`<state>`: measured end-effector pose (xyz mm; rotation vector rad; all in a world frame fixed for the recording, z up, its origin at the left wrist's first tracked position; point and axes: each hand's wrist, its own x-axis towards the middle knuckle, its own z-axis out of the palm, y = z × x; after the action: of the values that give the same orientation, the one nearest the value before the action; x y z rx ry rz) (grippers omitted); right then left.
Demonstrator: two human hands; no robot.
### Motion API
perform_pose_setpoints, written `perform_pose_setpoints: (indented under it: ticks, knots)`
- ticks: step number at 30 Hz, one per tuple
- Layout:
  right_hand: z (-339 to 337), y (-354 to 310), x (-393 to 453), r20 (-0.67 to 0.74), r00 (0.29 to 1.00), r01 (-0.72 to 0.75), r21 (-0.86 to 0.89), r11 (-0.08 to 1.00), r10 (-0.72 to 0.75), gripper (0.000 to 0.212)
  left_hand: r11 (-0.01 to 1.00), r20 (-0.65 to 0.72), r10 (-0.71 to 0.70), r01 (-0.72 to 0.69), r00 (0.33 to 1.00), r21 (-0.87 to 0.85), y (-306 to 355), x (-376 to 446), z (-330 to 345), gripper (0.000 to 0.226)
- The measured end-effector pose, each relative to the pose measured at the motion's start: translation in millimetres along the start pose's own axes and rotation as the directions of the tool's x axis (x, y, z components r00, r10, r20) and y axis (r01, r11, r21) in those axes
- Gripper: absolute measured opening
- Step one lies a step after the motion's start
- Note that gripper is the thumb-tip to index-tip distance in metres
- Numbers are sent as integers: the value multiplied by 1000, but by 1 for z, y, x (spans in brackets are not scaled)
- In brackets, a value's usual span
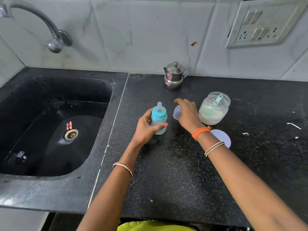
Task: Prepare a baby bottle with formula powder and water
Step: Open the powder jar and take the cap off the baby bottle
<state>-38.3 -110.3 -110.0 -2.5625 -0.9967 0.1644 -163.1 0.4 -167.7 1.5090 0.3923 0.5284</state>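
A small baby bottle [158,119] with a teal collar and a clear teat stands upright on the black counter, and my left hand [146,129] grips its body. Just right of it my right hand [187,114] holds the clear dome cap [176,112] from above. An open glass jar [214,108] of white formula powder stands to the right, with a teal scoop [217,100] inside it. The jar's pale round lid [221,136] lies flat on the counter behind my right wrist.
A small lidded steel pot [174,75] stands at the back by the tiled wall. A black sink [50,124] with a drain lies to the left under a curved tap [50,30]. A wall socket panel [263,25] is at upper right.
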Motion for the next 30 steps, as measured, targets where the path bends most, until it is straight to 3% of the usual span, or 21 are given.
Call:
perform_pose_setpoints:
  ticks: [5,8,10,14,18,23,30]
  knots:
    - [1,-5,-2,-15,1000,21,-74,997,-22,60,999,-37,13,-11,999,54,-8,8,-3,63]
    - [-16,-25,-11,-76,996,55,221,974,-39,52,996,-35,22,-19,999,85,-7,14,-4,60]
    - [-25,-41,-15,-35,998,57,293,954,-49,50,995,-25,24,-21,999,99,-5,17,-5,55]
    - [-25,-63,-8,21,998,53,54,997,-54,69,991,-22,36,-33,999,129,-5,22,-10,44]
    - [-22,-70,-2,-48,983,165,-171,971,-176,54,988,-28,33,-28,999,151,-1,24,-6,37]
    - [-23,-69,9,-25,965,252,-176,951,-260,35,983,11,-12,9,1000,182,-2,29,-2,38]
    - [-28,-66,23,161,924,367,-118,923,-347,36,985,152,-76,50,985,167,8,34,-5,34]
